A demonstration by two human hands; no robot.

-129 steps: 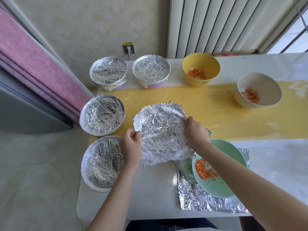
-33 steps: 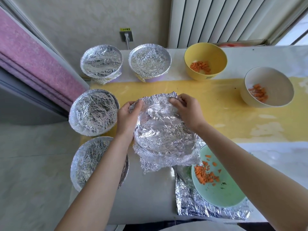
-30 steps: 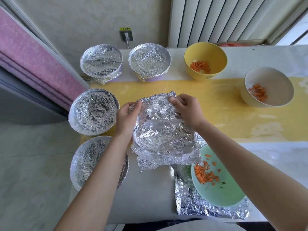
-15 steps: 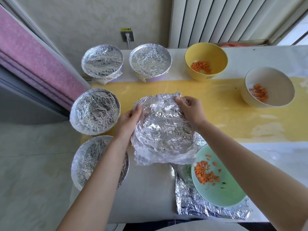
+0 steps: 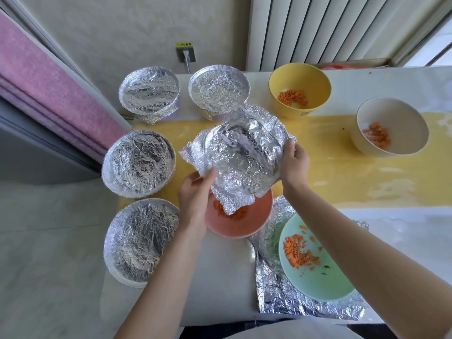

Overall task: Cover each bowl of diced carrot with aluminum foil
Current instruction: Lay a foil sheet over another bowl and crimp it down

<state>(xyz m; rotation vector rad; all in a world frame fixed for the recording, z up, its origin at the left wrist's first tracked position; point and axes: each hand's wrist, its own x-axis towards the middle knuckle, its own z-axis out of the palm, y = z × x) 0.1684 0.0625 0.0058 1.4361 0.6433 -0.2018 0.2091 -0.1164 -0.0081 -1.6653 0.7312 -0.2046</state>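
- At near centre of table (image 5: 220,277), in pink bowl (image 5: 239,227): diced carrot (image 5: 219,207), partly hidden under a hanging foil corner; far rim hidden too.
- Above that bowl, held clear of the rim: crumpled foil sheet (image 5: 239,155), stamped with a round bowl-shaped dent.
- Pinched at its near-left edge between thumb and fingers of left hand (image 5: 195,194).
- Clamped at its right edge by curled fingers of right hand (image 5: 293,162).
- Tilted: far edge high, just in front of a far covered bowl; near corner drooping down into the pink bowl.
- About as wide as deep, so no clear long axis; corners pointing roughly left, right, far and near.
- Down the left side, sealed under foil, contents hidden: far-left bowl (image 5: 149,94), far-middle bowl (image 5: 219,89), mid-left bowl (image 5: 139,162), near-left bowl (image 5: 141,241).
- In uncovered yellow bowl (image 5: 315,81), far right of centre: small heap of carrot (image 5: 292,96).
- In uncovered white bowl (image 5: 401,118), far right: a few carrot pieces (image 5: 376,135).
- In uncovered green bowl (image 5: 318,282), near right: scattered carrot bits (image 5: 299,250).
- Under the green bowl: flat foil piece (image 5: 276,297), spread on the table.
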